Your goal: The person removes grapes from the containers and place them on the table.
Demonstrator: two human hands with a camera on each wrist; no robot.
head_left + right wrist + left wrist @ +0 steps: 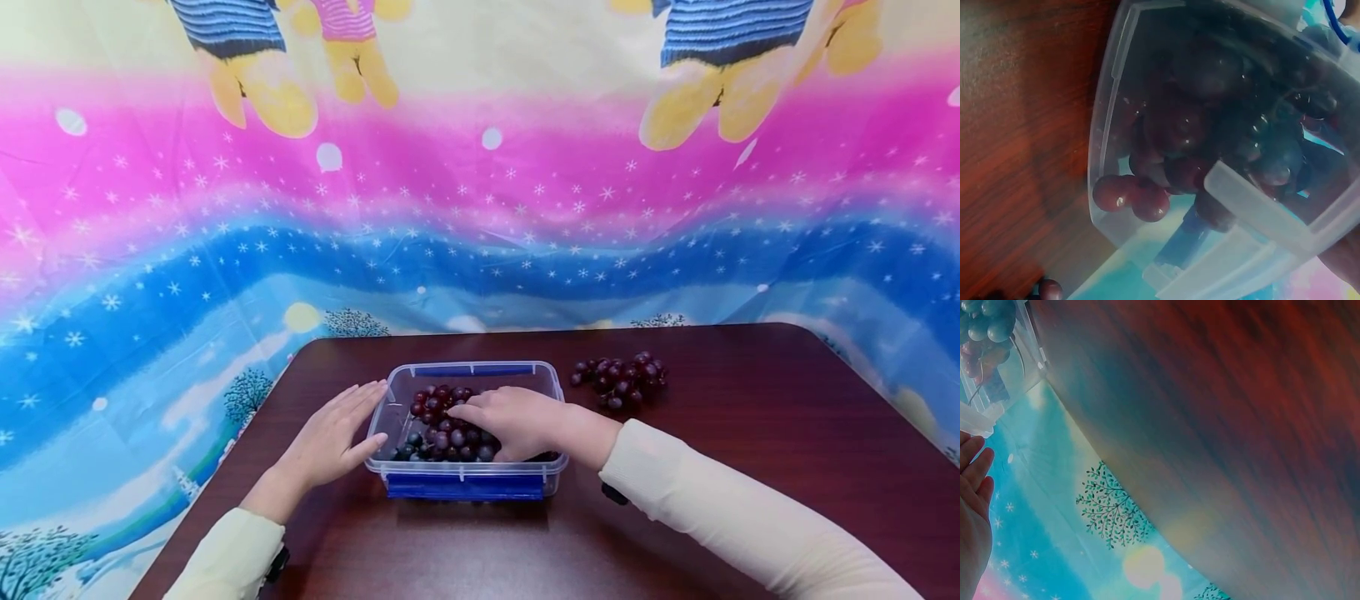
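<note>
A clear plastic container (465,468) with blue clips stands on the table, with dark red and blackish grapes (442,404) inside. My right hand (525,421) reaches over its right wall and rests on the grapes, fingers spread to the left; some fingertips are hidden. At the left rim, my left hand (330,437) lies with straight fingers and thumb apart, holding nothing. The left wrist view shows that hand (972,519) close to the container corner (979,419). In the right wrist view, grapes (1179,125) show through the container wall (1107,112).
Another bunch of red grapes (621,379) lies on the dark brown table (750,433), behind and to the right of the container. A patterned cloth (480,183) in pink and blue hangs behind the table and along its sides.
</note>
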